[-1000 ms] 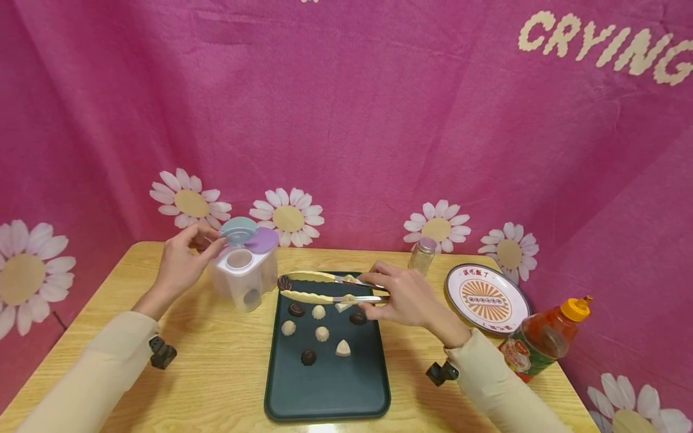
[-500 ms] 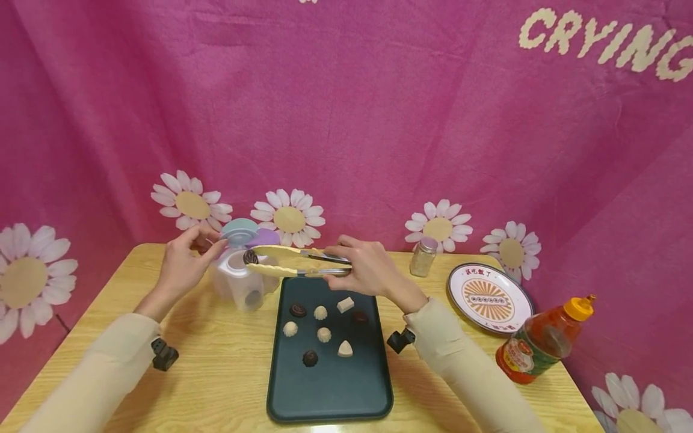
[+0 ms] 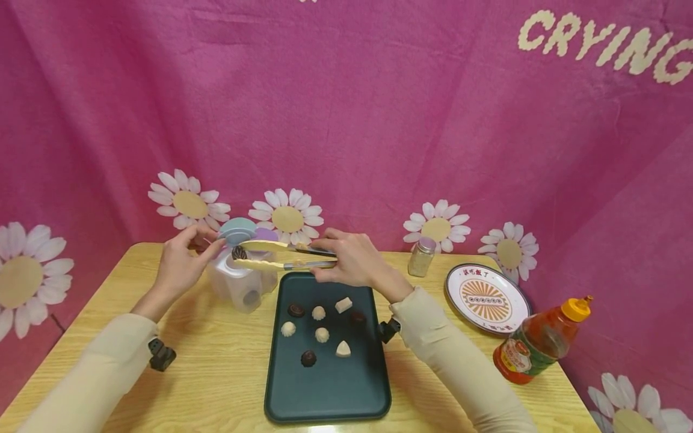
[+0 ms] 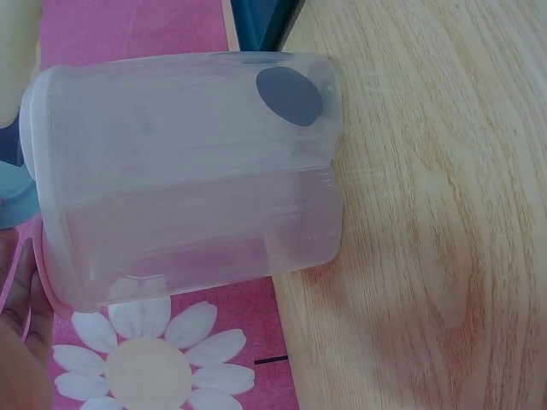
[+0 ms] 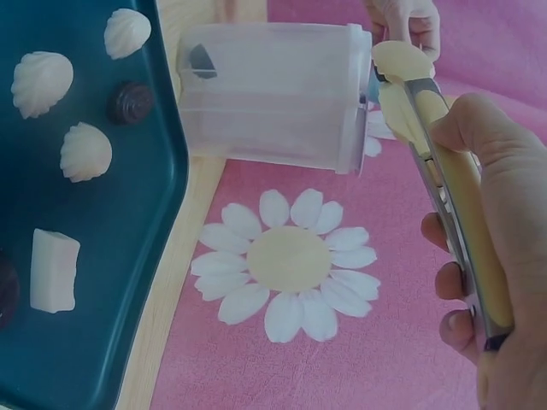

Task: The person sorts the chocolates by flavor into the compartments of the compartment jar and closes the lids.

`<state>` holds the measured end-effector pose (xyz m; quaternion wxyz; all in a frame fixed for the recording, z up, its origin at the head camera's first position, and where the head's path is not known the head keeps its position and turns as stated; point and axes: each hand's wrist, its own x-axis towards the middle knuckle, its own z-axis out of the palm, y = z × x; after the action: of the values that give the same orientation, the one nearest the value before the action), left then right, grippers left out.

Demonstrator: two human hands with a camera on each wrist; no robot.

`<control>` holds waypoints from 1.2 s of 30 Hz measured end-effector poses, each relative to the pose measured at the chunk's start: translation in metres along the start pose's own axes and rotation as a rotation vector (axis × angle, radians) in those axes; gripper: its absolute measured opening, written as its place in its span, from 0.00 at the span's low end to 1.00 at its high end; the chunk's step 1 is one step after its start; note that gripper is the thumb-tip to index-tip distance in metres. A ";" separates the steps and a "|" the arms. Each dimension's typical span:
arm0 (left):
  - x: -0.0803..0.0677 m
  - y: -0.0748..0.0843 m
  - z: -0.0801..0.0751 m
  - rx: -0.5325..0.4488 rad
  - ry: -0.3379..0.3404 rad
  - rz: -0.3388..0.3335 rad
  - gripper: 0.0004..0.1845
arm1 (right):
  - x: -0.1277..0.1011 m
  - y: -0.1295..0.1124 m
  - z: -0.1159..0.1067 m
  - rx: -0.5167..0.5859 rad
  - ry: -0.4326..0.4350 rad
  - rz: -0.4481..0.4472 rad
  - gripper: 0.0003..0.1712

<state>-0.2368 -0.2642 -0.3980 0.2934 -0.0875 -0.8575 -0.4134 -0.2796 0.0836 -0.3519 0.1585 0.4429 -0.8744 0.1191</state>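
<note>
My right hand (image 3: 338, 262) grips yellow tongs (image 3: 276, 255), whose tips pinch a dark chocolate (image 3: 239, 253) just above the open top of a clear plastic container (image 3: 240, 282). My left hand (image 3: 197, 245) pinches the container's raised blue lid flap (image 3: 236, 229) at the table's back left. One dark chocolate (image 4: 291, 94) lies inside the container (image 4: 188, 179). In the right wrist view the tongs (image 5: 444, 171) reach over the container (image 5: 265, 94). A dark green tray (image 3: 327, 385) in front holds several white and dark chocolates.
A small spice jar (image 3: 421, 257), a patterned round plate (image 3: 487, 299) and an orange-capped sauce bottle (image 3: 541, 346) stand right of the tray. A pink daisy-print cloth (image 3: 379, 120) hangs behind the wooden table (image 3: 216, 373).
My right hand has carried the tongs and the dark chocolate left, from above the tray's far end to over the container's opening. My left hand has stayed at the lid.
</note>
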 end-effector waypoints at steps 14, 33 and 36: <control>0.000 0.000 -0.001 -0.011 0.005 0.011 0.08 | -0.035 0.009 -0.016 -0.013 0.071 0.005 0.29; 0.004 -0.003 0.001 -0.004 0.005 0.002 0.08 | -0.160 0.046 -0.039 -0.149 0.074 0.146 0.25; 0.004 -0.004 0.002 -0.006 0.007 0.009 0.08 | -0.175 0.048 -0.036 -0.153 0.047 0.181 0.24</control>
<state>-0.2427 -0.2657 -0.3990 0.2979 -0.0911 -0.8548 -0.4150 -0.2144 0.2529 -0.3886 0.2007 0.3462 -0.9133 0.0762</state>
